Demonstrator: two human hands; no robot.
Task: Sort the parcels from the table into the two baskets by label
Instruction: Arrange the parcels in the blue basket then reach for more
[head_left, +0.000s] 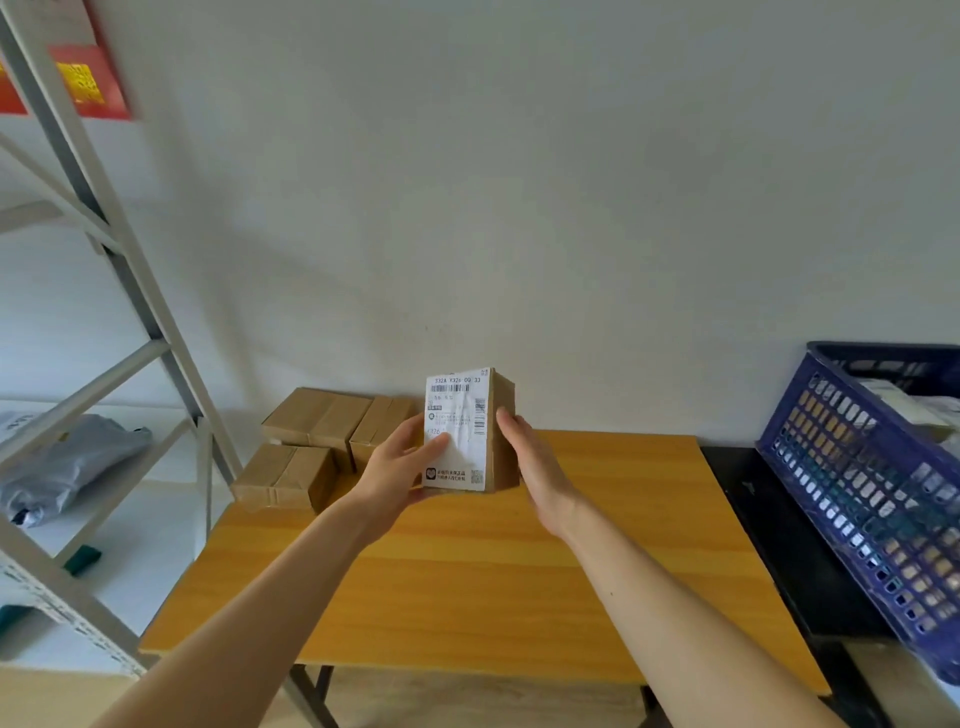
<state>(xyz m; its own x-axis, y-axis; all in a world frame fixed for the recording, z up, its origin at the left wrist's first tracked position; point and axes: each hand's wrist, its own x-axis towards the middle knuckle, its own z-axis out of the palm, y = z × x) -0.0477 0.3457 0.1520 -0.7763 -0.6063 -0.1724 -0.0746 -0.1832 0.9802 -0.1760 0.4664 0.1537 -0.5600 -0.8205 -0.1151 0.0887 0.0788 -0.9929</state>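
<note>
Two hands, left (397, 462) gripping parcel (467, 410), right (537, 467) pressing flat

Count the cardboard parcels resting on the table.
3, at the far-left corner: back-left parcel, back-right parcel, front parcel. Others may hide behind the held parcel.
</note>
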